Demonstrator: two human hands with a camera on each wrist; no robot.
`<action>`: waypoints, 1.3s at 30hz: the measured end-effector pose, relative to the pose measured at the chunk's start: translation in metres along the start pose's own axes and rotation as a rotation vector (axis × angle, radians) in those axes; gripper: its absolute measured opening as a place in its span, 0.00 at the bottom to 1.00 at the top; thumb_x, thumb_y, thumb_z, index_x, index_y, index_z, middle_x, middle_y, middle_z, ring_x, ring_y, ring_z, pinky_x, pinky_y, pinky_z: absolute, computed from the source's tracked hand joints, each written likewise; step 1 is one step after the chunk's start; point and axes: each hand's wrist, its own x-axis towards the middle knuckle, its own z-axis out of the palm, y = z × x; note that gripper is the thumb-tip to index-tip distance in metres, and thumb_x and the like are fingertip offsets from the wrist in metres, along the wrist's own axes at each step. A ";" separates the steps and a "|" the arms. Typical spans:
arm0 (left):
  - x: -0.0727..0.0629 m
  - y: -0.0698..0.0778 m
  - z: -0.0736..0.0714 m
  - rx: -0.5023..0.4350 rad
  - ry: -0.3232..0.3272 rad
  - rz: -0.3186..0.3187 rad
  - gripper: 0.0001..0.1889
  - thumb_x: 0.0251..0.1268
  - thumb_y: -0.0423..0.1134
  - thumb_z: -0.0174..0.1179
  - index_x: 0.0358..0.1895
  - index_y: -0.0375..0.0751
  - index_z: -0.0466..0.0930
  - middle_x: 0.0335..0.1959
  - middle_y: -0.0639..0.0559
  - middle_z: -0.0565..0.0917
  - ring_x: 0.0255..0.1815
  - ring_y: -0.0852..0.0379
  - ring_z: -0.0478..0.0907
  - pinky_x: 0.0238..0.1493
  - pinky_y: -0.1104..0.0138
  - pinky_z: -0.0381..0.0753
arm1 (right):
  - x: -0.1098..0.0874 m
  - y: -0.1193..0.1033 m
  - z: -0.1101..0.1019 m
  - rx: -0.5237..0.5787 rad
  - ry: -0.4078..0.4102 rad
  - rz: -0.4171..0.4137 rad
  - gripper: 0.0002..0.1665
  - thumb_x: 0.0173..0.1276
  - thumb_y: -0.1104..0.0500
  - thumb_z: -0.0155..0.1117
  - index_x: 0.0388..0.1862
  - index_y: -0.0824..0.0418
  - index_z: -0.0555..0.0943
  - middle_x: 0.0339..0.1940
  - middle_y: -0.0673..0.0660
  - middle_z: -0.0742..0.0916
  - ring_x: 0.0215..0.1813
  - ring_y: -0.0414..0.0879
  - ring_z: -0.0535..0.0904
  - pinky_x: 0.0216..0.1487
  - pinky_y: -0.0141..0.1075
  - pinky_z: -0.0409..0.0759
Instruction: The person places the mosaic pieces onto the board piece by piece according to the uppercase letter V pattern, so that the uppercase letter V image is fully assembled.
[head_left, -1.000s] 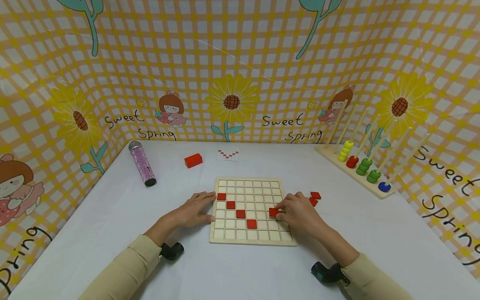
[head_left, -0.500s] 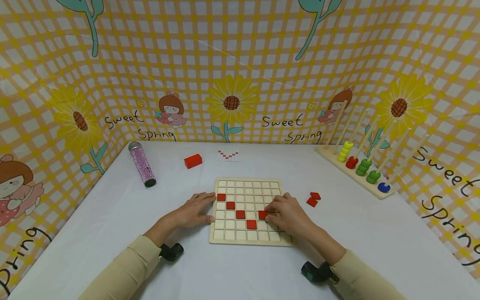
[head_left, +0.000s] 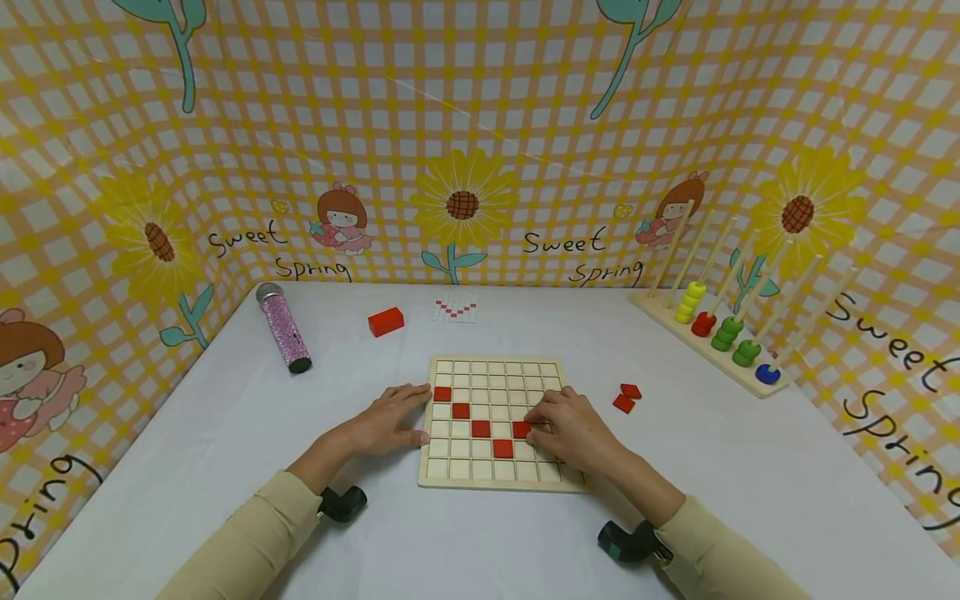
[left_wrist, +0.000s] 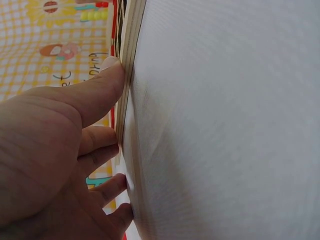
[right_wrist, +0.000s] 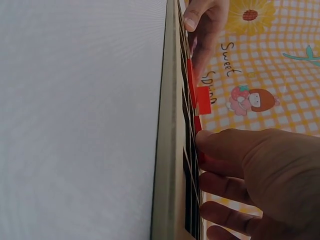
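A wooden grid board (head_left: 465, 483) lies on the table, with several red square tiles in its cells, running diagonally down from the left side to one tile (head_left: 503, 449) low in the middle. My right hand (head_left: 577, 431) pinches another red tile (head_left: 521, 430) between thumb and fingers, right at a cell up and to the right of that lowest tile. Along the board's left edge my left hand (head_left: 382, 422) rests with thumb and fingers spread; the left wrist view shows the thumb (left_wrist: 102, 92) against the wooden side. It holds nothing.
Two loose red tiles (head_left: 624, 403) lie right of the board. Behind it are a pattern card (head_left: 454, 309) and a red block (head_left: 386, 322). A glittery microphone (head_left: 285, 329) lies at left; a peg stand with coloured beads (head_left: 726, 333) stands at right.
My right hand has moved left across the board with the red tile, from near the right side to just beside the lowest tile. The left hand has stayed at the board's edge.
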 end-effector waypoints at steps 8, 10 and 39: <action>0.001 0.000 0.000 -0.002 -0.001 -0.003 0.39 0.60 0.47 0.63 0.73 0.43 0.56 0.76 0.50 0.56 0.76 0.43 0.48 0.71 0.45 0.58 | 0.000 0.000 0.001 0.001 0.005 -0.001 0.11 0.53 0.56 0.72 0.36 0.56 0.87 0.35 0.48 0.84 0.40 0.43 0.70 0.41 0.37 0.68; 0.001 -0.001 0.000 -0.002 0.003 0.003 0.39 0.60 0.46 0.63 0.73 0.42 0.56 0.75 0.49 0.56 0.75 0.42 0.49 0.71 0.45 0.58 | 0.000 0.000 0.001 0.001 0.002 -0.001 0.11 0.53 0.56 0.72 0.36 0.56 0.87 0.35 0.48 0.84 0.40 0.43 0.70 0.41 0.37 0.68; 0.002 -0.001 0.001 0.023 0.004 -0.008 0.40 0.60 0.47 0.63 0.73 0.43 0.55 0.75 0.49 0.56 0.75 0.43 0.49 0.71 0.45 0.59 | -0.004 0.038 -0.022 0.031 0.042 0.086 0.14 0.55 0.56 0.70 0.41 0.59 0.85 0.36 0.51 0.84 0.40 0.47 0.70 0.38 0.35 0.64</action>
